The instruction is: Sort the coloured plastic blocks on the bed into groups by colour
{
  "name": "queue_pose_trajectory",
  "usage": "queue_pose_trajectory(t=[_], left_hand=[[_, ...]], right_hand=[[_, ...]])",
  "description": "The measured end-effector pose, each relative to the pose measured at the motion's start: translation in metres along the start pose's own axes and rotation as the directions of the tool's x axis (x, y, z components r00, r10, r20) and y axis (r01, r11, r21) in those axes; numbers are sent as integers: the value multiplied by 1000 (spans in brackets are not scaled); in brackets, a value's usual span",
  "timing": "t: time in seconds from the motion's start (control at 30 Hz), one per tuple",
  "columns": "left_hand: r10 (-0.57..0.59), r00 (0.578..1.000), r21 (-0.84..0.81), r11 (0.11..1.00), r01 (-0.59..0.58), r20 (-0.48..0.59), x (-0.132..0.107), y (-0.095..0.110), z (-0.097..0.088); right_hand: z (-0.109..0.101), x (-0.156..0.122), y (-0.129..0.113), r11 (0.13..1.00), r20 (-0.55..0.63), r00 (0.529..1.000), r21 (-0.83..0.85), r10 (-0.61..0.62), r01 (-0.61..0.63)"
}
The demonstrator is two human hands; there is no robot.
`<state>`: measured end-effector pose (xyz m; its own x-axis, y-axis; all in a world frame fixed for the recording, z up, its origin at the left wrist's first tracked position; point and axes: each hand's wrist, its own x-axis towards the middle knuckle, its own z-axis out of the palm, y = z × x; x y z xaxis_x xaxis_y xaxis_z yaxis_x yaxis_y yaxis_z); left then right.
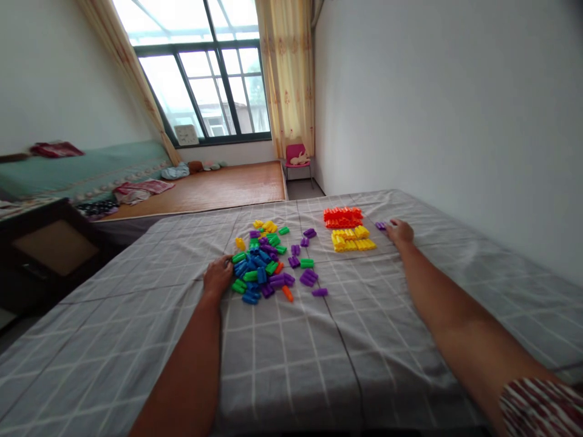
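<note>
A mixed pile of small ribbed plastic pieces, mainly blue, green and purple, lies on the grey checked cloth. At the pile's left edge rests my left hand, loosely bent, with nothing visible in it; its fingertips are partly hidden. Farther right, my right hand is low over the cloth, its fingers closed on the end of a purple plastic piece. Left of that hand stand a neat orange group and a yellow group. Several purple pieces lie scattered between pile and groups.
A white wall runs along the right side. Beyond the cloth-covered surface are a brown mat-topped bed, a pink chair holding a plush toy, and a curtained window. A dark cabinet stands at left.
</note>
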<state>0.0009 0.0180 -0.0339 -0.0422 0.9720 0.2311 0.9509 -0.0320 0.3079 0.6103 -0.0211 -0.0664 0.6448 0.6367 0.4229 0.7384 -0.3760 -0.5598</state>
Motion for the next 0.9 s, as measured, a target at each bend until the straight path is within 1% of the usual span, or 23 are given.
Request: queue_pose_trajectory(t=[0.03,0.1,0.13,0.2,0.27,0.33,0.47,0.57,0.67,0.8,0.83,0.9], left_hand=[[-2,1000,1,1000,2,2,0,0,0],[-1,1000,6,1000,1,6,1,0,-1],[1,1000,9,1000,-1,5,1,1,-1],[5,1000,13,1000,-5,-3,0,2,-2],[6,1000,18,1000,-6,-9,0,2,-3],[4,1000,23,1000,-3,-9,-1,2,-3],[-13,1000,15,1000,13,5,1,1,-2],[-15,1000,12,1000,15,13,1,2,-1],[-19,1000,15,1000,19,15,-1,4,-2],[-32,999,8,999,32,4,-6,8,-4],[-34,999,2,999,34,3,-7,9,-4],[-39,999,-14,999,39,4,-8,10,-4]], right_hand=[[1,-1,2,999,-38,999,-29,-21,20],[2,-3,5,997,-56,997,-62,-57,53],[2,-4,5,991,-38,994,-89,-104,100],[2,-6,5,973,40,982,-136,-185,189],[2,-8,4,961,113,971,-163,-209,225],[-1,-10,2,965,151,973,-166,-177,201],[-11,-12,-2,983,154,982,-130,-105,126],[-19,-11,-4,989,149,983,-88,-104,118],[-21,-10,1,990,146,982,-64,-116,127],[-22,-7,7,992,150,986,-91,-78,93],[-24,-5,5,990,132,987,-102,-87,101],[-31,-5,-9,980,41,985,-103,-170,173]])
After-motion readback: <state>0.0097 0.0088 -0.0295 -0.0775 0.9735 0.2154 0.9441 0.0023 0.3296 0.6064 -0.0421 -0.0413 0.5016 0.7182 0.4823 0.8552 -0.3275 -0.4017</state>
